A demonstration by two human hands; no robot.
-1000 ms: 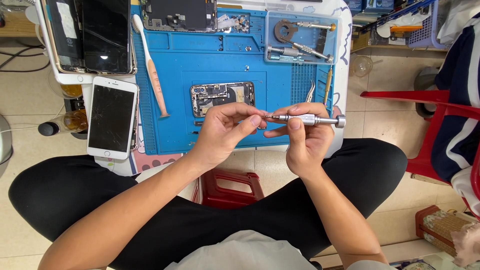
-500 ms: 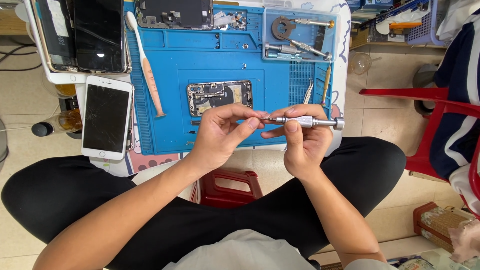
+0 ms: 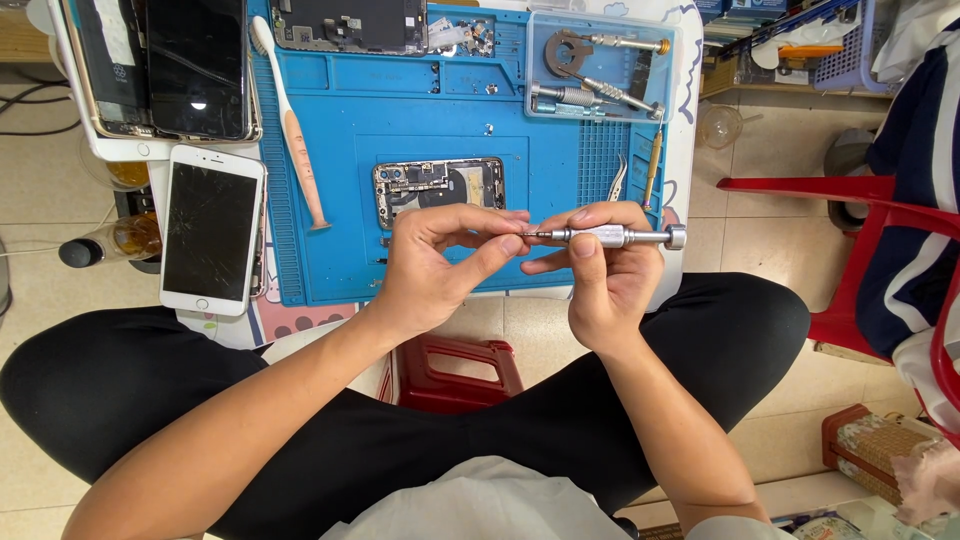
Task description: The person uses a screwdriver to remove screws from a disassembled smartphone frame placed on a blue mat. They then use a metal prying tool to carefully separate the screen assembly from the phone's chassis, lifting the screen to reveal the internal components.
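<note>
My right hand grips a silver precision screwdriver, held level with its tip pointing left. My left hand pinches at that tip with thumb and forefinger; whatever sits between the fingertips is too small to see. Both hands hover over the near edge of a blue work mat. Just beyond my left hand an opened phone body lies on the mat with its insides showing.
A white phone with a cracked screen lies left of the mat, two dark screens behind it. A toothbrush, tweezers, a tool tray rest on the mat. A red stool sits between my legs; red chair at right.
My hands hold nearly the same pose; my left fingers have shifted slightly at the screwdriver tip. The view has moved a little.
</note>
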